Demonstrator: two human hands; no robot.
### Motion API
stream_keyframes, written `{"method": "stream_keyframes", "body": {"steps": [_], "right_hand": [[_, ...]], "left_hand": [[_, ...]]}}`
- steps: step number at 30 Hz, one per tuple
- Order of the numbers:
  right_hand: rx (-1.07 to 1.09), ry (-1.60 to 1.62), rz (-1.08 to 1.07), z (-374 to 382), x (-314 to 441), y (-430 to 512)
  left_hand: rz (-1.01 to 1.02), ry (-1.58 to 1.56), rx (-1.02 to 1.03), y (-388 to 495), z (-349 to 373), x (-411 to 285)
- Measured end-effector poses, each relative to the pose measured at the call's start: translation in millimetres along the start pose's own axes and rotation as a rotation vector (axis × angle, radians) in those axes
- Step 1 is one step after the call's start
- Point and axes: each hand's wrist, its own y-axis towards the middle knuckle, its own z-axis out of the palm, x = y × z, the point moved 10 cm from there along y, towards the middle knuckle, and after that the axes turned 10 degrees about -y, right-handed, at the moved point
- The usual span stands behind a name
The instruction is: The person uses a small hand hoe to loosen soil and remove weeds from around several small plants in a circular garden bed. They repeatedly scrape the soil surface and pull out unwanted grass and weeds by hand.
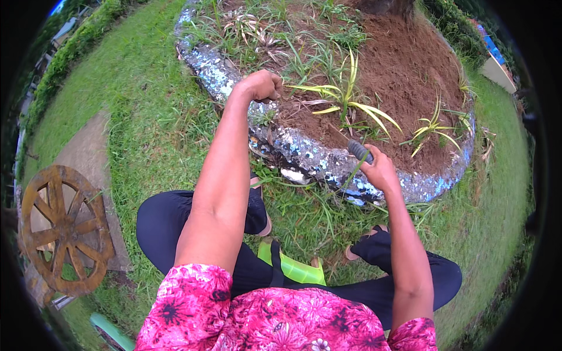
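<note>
My right hand [380,169] grips the grey ribbed handle of a hand tool [361,152]. Its narrow brown blade points up and left towards the soil at the base of a yellow-green striped-leaf plant [347,98]. Over the inner side of the bed's left rim hovers my left hand [262,86], its fingers curled in, with nothing visible between them. The raised bed's stone rim [314,154], mottled with flaking blue and white paint, runs between me and the brown soil [390,74].
A smaller striped plant [432,127] grows at the bed's right. Weeds and grass tufts [303,57] cover its left part, and a tree trunk [388,6] stands behind. Between my legs is a bright green plastic object [303,268]. A wooden wheel [68,230] stands at left.
</note>
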Motion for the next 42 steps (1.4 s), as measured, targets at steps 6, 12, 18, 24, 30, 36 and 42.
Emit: {"method": "stream_keyframes", "body": {"steps": [6, 12, 18, 24, 30, 36, 42], "right_hand": [[0.032, 0.036, 0.039, 6, -10, 2], [0.056, 0.047, 0.036, 8, -10, 5], [0.012, -0.013, -0.027, 2, -1, 9], [0.015, -0.065, -0.029, 0, 8, 8], [0.028, -0.077, -0.007, -1, 11, 3], [0.050, -0.060, 0.000, 3, 3, 2], [0.056, -0.058, 0.015, 7, -2, 0]], "left_hand": [[-0.034, 0.044, 0.049, 8, 12, 11], [-0.056, 0.186, 0.082, 7, 38, 49], [-0.199, 0.408, -0.105, -10, 44, 94], [-0.274, 0.457, -0.120, -9, 48, 100], [-0.146, 0.501, 0.106, 6, 51, 92], [-0.163, 0.181, 0.233, -4, 39, 61], [-0.010, 0.201, 0.192, -6, 33, 15]]}}
